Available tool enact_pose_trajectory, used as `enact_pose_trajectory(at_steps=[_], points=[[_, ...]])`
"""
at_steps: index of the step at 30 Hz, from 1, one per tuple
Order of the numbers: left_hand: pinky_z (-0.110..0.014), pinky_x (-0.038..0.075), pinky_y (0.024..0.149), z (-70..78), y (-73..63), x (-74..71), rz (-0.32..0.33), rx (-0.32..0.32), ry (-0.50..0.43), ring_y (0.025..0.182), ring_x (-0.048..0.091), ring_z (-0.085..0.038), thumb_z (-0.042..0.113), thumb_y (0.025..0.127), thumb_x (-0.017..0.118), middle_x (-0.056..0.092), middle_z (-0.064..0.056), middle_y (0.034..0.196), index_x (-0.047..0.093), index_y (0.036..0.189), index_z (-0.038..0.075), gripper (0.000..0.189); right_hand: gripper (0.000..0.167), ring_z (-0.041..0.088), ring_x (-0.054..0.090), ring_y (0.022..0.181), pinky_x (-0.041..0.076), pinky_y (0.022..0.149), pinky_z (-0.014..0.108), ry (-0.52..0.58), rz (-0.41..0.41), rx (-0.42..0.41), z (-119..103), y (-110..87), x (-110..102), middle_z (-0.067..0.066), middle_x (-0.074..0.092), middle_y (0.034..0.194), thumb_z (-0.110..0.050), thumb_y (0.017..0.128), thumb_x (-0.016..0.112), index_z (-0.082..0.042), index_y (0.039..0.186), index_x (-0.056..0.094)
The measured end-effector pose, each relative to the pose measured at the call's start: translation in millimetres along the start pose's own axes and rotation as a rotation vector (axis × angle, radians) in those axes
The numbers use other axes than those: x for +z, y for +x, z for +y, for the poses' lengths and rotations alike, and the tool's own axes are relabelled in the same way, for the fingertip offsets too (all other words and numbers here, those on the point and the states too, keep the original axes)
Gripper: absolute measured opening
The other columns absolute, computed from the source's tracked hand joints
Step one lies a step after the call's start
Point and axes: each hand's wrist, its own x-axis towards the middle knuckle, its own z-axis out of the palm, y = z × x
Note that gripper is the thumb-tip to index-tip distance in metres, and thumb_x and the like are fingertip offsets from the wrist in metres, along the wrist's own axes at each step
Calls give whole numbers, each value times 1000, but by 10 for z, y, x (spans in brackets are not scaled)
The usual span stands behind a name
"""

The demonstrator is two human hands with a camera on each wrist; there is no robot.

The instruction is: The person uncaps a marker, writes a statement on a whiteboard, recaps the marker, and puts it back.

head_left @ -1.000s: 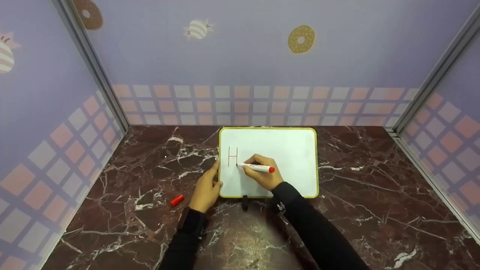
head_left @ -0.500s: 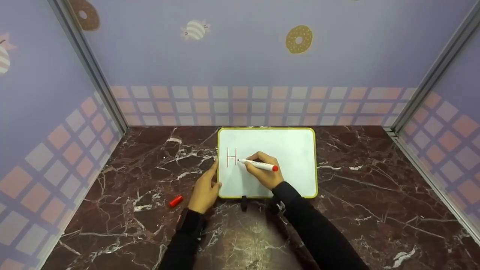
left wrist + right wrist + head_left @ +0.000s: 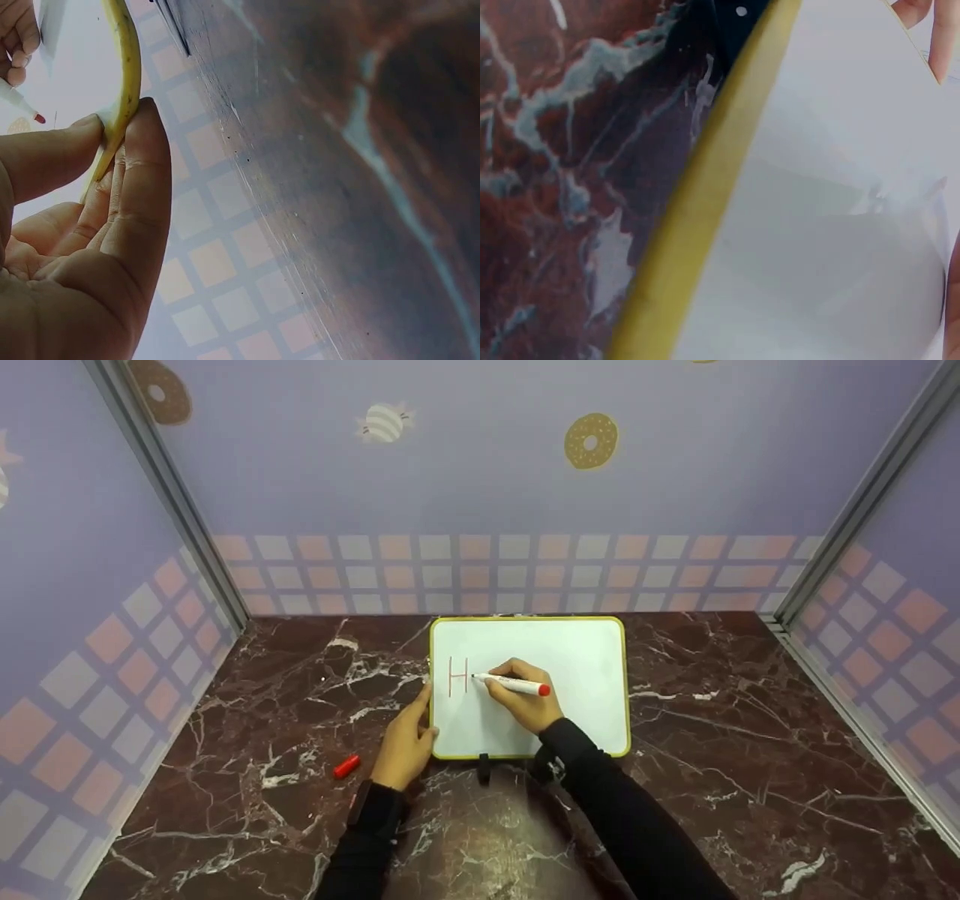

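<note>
A white marker (image 3: 517,685) with a red end is in my right hand (image 3: 529,705), pinched between thumb and fingers. Its dark tip points left, just beside a red letter H (image 3: 458,676) on the whiteboard (image 3: 577,660); whether it touches the surface I cannot tell. My left hand (image 3: 403,744) holds the board's left edge. In the left wrist view, thumb and fingers pinch its yellow rim (image 3: 129,64). The right wrist view shows mostly the board's white surface (image 3: 802,247), with only a sliver of the right hand at its edge.
A red marker cap (image 3: 346,766) lies on the dark marbled table (image 3: 720,780), left of my left hand. A small black piece (image 3: 484,769) sticks out from the board's near edge. Patterned walls (image 3: 480,472) enclose the table at the back and both sides.
The marker tip has moved from the foot of the H's right stroke up to about its crossbar, just right of the letter. The left hand keeps its place on the board.
</note>
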Motion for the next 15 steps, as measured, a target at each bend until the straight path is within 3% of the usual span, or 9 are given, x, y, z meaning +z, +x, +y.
enact_pose_trajectory(at_steps=[15], points=[[-37,51,74,-5,6,-1,-13,-19,18,81,60,-21,-2,88,63,55,-22,137,34,154,16,74,4,10,56,64,45,58,21,-13,-32,-39,61,6,-3,10,72,81,-10,85,72,-6,87,72]])
